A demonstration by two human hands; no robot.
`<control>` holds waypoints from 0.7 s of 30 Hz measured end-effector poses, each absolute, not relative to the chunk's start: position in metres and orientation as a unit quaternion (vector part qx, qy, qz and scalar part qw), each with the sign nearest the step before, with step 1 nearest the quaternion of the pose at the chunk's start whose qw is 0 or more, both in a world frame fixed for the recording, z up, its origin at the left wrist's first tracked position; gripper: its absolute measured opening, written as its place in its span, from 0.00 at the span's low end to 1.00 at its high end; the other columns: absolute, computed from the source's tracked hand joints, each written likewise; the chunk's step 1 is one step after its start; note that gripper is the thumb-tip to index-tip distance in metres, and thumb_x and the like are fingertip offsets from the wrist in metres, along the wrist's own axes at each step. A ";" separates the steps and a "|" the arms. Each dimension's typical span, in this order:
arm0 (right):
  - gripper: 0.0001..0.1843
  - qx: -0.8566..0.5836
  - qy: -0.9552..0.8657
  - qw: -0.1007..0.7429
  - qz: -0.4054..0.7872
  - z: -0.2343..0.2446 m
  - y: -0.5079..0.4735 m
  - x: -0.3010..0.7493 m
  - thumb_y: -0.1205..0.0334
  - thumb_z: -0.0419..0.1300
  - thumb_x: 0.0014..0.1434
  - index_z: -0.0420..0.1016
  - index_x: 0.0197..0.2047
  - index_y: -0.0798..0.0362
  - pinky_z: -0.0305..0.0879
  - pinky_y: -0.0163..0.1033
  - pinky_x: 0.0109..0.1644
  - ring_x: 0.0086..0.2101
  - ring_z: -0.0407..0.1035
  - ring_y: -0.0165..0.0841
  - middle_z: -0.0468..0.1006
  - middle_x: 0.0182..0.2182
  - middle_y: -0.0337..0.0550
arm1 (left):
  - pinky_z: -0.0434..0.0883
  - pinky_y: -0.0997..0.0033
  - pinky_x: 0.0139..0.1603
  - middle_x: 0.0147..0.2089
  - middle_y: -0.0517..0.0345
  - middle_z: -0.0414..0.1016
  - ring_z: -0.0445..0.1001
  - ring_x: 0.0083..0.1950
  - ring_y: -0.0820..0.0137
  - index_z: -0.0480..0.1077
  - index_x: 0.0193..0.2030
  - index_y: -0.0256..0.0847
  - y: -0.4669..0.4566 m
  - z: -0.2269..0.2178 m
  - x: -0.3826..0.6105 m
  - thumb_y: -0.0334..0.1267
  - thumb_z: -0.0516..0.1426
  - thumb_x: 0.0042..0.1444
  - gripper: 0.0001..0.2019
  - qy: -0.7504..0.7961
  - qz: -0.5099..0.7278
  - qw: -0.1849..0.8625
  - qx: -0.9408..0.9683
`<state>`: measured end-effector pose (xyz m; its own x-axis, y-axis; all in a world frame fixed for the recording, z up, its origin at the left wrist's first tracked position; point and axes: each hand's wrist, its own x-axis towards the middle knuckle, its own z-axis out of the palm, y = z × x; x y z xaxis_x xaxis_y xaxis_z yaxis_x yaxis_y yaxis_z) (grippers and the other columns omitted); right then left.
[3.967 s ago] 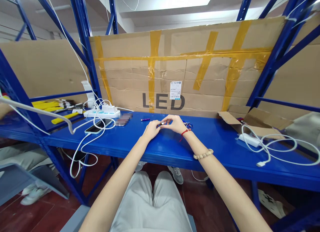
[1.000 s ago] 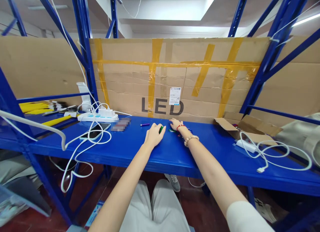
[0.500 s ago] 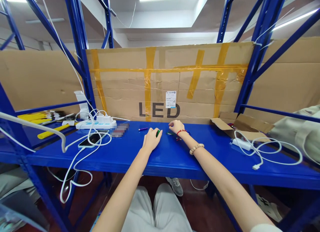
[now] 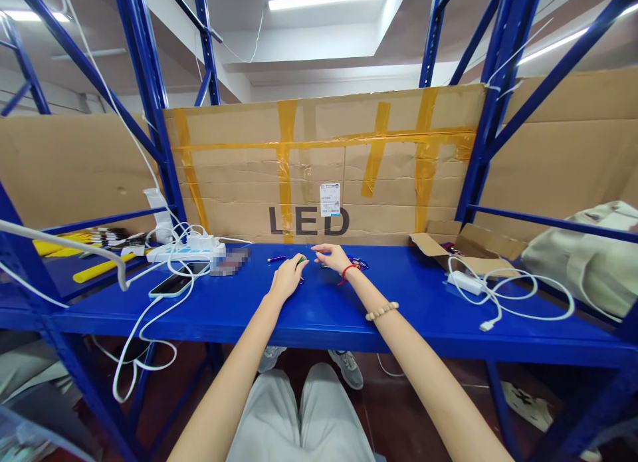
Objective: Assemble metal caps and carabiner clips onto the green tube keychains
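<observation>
My left hand (image 4: 288, 277) rests low over the blue tabletop, fingers curled round a small green object (image 4: 302, 259) that is mostly hidden; its kind I cannot make out. To its right, my right hand (image 4: 333, 257) has its fingers stretched leftward, slightly apart, with nothing visible in them. Just behind and beside the right wrist lie small blue, purple and red pieces (image 4: 359, 263), partly covered by that hand. A short purple pen-like stick (image 4: 276, 258) lies to the left of my left hand, apart from it.
A phone (image 4: 179, 280), a white power strip (image 4: 199, 249) and tangled cables are on the left. At the right stand an opened cardboard box (image 4: 433, 244) and a white adapter (image 4: 466, 282) with its cable. A large cardboard panel (image 4: 239, 183) closes off the back.
My right hand has lifted its bent fingers from the tabletop and stretched them towards the left hand. My left hand keeps hold of the green object. The view has shifted slightly.
</observation>
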<state>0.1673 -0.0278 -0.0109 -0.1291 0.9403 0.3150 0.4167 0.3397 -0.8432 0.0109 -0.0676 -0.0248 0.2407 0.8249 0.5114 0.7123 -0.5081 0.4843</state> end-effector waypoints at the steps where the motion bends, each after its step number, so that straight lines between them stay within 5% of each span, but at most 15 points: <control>1: 0.11 -0.477 -0.688 0.444 0.319 -0.010 -0.030 0.166 0.63 0.54 0.61 0.68 0.46 0.58 0.70 0.39 0.38 0.36 0.70 0.30 0.72 0.41 0.44 | 0.63 0.74 0.33 0.30 0.62 0.73 0.73 0.36 0.68 0.65 0.37 0.47 -0.067 -0.025 0.011 0.43 0.44 0.61 0.10 0.486 0.374 0.076 0.786; 9: 0.11 -0.414 -0.670 0.452 0.419 -0.006 -0.043 0.156 0.66 0.54 0.61 0.69 0.47 0.57 0.70 0.38 0.39 0.36 0.71 0.29 0.73 0.42 0.45 | 0.65 0.72 0.34 0.31 0.61 0.71 0.72 0.31 0.69 0.62 0.37 0.45 -0.059 -0.034 0.009 0.44 0.43 0.62 0.10 0.470 0.379 0.102 0.791; 21: 0.13 -0.451 -0.651 0.453 0.409 -0.008 -0.037 0.169 0.62 0.66 0.48 0.76 0.37 0.58 0.66 0.30 0.31 0.33 0.72 0.29 0.78 0.31 0.43 | 0.67 0.70 0.44 0.42 0.55 0.71 0.70 0.43 0.68 0.65 0.43 0.43 -0.051 -0.038 0.011 0.40 0.44 0.62 0.11 0.437 0.372 0.099 0.813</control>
<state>0.1686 -0.0365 -0.0075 -0.1823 0.9580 0.2212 0.2155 0.2584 -0.9417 0.0109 -0.0509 -0.0379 0.3409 0.7840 0.5188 0.6364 -0.5987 0.4864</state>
